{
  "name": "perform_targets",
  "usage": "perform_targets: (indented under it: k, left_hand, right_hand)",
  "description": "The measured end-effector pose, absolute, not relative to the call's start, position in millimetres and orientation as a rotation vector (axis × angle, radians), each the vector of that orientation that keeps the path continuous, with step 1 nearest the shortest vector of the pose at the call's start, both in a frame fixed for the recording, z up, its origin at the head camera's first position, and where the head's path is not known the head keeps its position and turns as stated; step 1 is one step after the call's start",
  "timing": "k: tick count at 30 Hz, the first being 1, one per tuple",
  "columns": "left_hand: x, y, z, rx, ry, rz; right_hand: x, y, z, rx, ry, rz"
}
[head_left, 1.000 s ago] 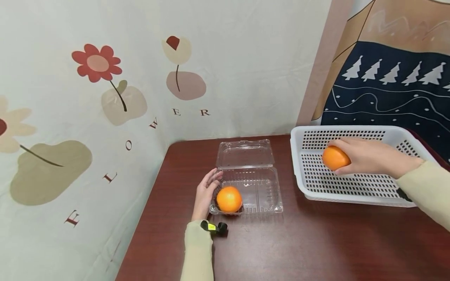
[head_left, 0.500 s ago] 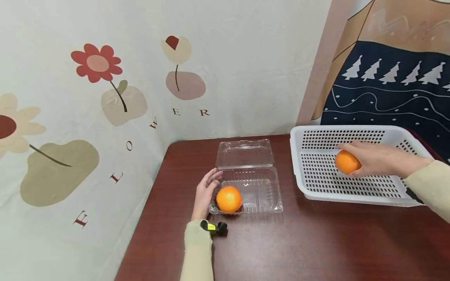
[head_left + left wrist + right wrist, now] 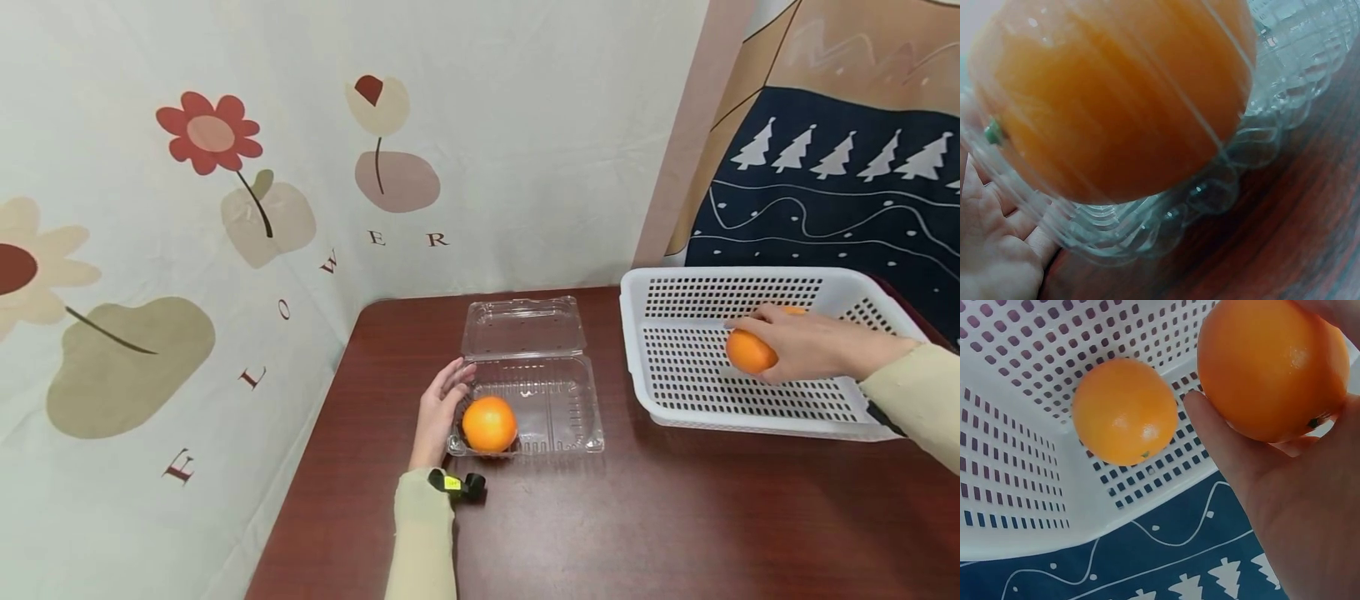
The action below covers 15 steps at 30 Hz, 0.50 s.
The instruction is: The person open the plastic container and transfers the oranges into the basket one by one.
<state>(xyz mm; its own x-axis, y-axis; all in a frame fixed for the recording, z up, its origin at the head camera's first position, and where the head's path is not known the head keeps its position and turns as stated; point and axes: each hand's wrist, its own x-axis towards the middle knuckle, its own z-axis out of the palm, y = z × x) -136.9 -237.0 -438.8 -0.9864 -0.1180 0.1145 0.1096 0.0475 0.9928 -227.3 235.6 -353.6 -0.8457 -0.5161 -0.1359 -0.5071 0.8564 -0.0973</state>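
Note:
In the head view, my right hand (image 3: 806, 343) grips an orange (image 3: 752, 352) inside the white plastic basket (image 3: 636, 367). The right wrist view shows the held orange (image 3: 1272, 369) between thumb and fingers, and a second orange (image 3: 1125, 412) lying on the basket floor near a corner. My left hand (image 3: 438, 412) rests against the left side of a clear plastic clamshell box (image 3: 551, 408), its fingers loosely bent along the rim. One orange (image 3: 489, 425) sits in the box's front left corner. Through the clear wall, the left wrist view shows that orange (image 3: 1122, 100) close up.
The box's lid (image 3: 522, 327) lies folded back toward the wall. Both containers stand on a dark red-brown table (image 3: 600, 525). Behind it hang a pale flower-print cloth (image 3: 525, 150) and a navy tree-print cloth (image 3: 817, 200).
My right hand has moved right and slightly lower in the basket, still gripping the orange. A bit of the other orange now shows behind it. My left hand and the box have stayed put.

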Motion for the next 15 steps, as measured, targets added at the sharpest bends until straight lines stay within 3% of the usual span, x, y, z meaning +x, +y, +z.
perform_targets:
  k: [15]
  left_hand:
    - [-139,-238,-440,-0.01,-2.153,-2.064]
  right_hand:
    - [-229,240,-367,-0.759,2.782,-0.047]
